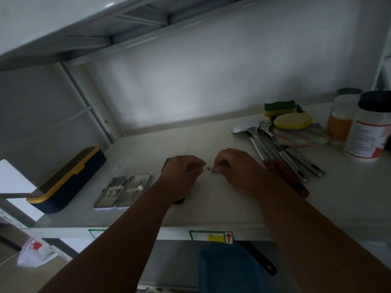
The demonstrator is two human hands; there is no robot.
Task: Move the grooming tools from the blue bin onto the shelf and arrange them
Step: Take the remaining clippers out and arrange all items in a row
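Two hands meet over the middle of the shelf [211, 210]. At far left lies a dark case with yellow trim [67, 179], then an open kit of small metal tools [123, 190]. The left hand [179, 173] is curled shut; what it pinches is unclear. The right hand [234, 167] grips a small metal tool [210, 169] between its fingertips, just above the shelf. Further right lie spoons and knives [275, 153], sponges [285, 115] and two jars [359, 125]. The blue bin [230, 269] sits below the shelf edge.
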